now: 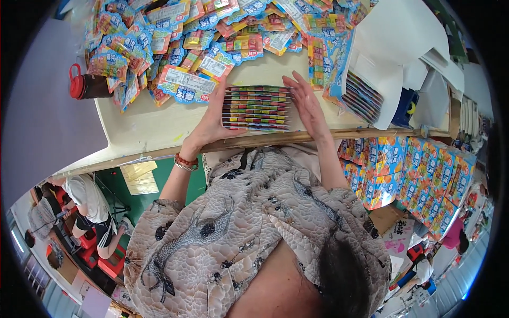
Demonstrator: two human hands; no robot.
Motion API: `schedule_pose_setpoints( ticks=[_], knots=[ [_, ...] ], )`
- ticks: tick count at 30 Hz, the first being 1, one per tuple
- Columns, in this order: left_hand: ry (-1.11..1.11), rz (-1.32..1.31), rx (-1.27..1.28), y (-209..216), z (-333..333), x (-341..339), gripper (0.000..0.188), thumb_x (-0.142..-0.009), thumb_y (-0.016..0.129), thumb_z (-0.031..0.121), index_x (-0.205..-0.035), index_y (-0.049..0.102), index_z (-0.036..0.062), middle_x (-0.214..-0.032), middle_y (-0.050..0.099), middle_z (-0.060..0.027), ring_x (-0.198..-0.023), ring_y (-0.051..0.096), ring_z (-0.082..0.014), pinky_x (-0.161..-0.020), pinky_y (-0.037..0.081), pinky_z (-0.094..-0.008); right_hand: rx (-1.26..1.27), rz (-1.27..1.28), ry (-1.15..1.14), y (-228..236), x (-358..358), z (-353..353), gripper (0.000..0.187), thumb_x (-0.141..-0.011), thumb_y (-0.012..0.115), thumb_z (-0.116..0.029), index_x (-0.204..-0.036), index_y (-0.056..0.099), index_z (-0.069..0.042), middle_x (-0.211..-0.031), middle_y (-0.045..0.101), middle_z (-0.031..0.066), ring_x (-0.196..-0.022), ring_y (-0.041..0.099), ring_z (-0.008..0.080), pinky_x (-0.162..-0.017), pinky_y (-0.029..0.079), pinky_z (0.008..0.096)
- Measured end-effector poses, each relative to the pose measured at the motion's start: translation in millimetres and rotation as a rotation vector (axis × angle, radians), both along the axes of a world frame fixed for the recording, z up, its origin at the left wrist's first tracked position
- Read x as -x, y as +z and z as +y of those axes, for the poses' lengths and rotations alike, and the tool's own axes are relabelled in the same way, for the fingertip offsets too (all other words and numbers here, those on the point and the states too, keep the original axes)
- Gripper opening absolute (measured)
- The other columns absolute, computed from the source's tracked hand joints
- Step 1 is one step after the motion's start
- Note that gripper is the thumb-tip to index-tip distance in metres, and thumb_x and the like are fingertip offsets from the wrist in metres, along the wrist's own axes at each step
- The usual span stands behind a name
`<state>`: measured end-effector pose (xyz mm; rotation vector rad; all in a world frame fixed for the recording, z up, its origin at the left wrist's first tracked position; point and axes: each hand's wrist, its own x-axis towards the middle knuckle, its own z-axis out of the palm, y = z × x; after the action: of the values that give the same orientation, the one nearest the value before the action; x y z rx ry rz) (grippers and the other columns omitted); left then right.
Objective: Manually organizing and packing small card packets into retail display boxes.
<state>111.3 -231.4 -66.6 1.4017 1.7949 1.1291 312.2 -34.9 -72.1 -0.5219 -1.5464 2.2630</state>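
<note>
A stack of flat candy packs (257, 108) with colourful pieces stands on edge on the table in front of me, close to the wooden front edge. My left hand (212, 119) grips its left end, with the thumb along the near side and the fingers toward the far side. At the right end, my right hand (310, 108) is open, fingers stretched out and pointing away from me; whether it touches the stack I cannot tell. Just beyond the left hand lies a loose blue-edged candy pack (185, 85), label side up.
A heap of loose candy packs (212, 37) covers the far table. At right, an open white carton (392, 47) holds a row of packs, beside a blue tape dispenser (406, 108). A red-lidded bottle (87, 87) stands left. Printed cartons (413, 175) are stacked below right. People sit nearby.
</note>
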Motion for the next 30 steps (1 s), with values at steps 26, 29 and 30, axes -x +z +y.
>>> schedule_pose_setpoints(
  ticks=[26,29,30],
  knots=[
    [0.017,-0.060,-0.031,-11,0,-2,0.127,-0.061,0.087,0.016,-0.152,-0.001,0.0098,-0.142,0.033,-0.0167,-0.131,0.036,-0.0316,-0.109,0.032,-0.0413,0.008,-0.043,0.064,-2,-2,8,0.073,-0.079,0.076,-0.023,-0.140,0.040,-0.002,-0.138,0.048,0.0145,-0.130,0.045,0.0243,-0.112,0.032,0.0370],
    [0.032,-0.102,-0.042,-14,-1,-2,0.126,-0.059,0.087,0.020,-0.151,0.003,0.0049,-0.140,0.036,-0.0176,-0.130,0.035,-0.0340,-0.110,0.029,-0.0430,0.011,-0.050,0.065,-1,-1,8,0.073,-0.079,0.076,-0.023,-0.139,0.041,-0.002,-0.138,0.048,0.0144,-0.130,0.045,0.0242,-0.112,0.032,0.0368],
    [0.033,-0.101,-0.044,-14,-2,-2,0.125,-0.059,0.087,0.019,-0.151,0.004,0.0048,-0.141,0.036,-0.0176,-0.130,0.035,-0.0339,-0.110,0.029,-0.0429,0.008,-0.052,0.064,-1,-1,8,0.073,-0.079,0.076,-0.023,-0.139,0.041,-0.001,-0.138,0.048,0.0143,-0.129,0.045,0.0241,-0.112,0.033,0.0367]
  ],
)
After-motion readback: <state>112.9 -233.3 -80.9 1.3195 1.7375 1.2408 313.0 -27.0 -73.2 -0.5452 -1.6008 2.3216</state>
